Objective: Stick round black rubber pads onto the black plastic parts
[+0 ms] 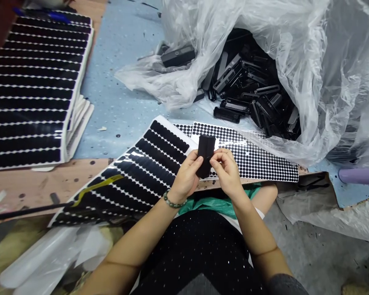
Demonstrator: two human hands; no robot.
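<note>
My left hand is closed around a black plastic part, a narrow block held upright with its long face toward me. My right hand presses its thumb and forefinger together at the part's right edge. A tiny dark bit shows at those fingertips, too small to make out. Just beyond and under the hands lies a white sheet of small round black dots. To the left, a sheet with rows of larger black stickers hangs slanting over the table edge.
A clear plastic bag at the back right spills many black plastic parts. More sticker sheets are stacked at the left on the blue table cover, a blue pen on top. A purple roll lies far right.
</note>
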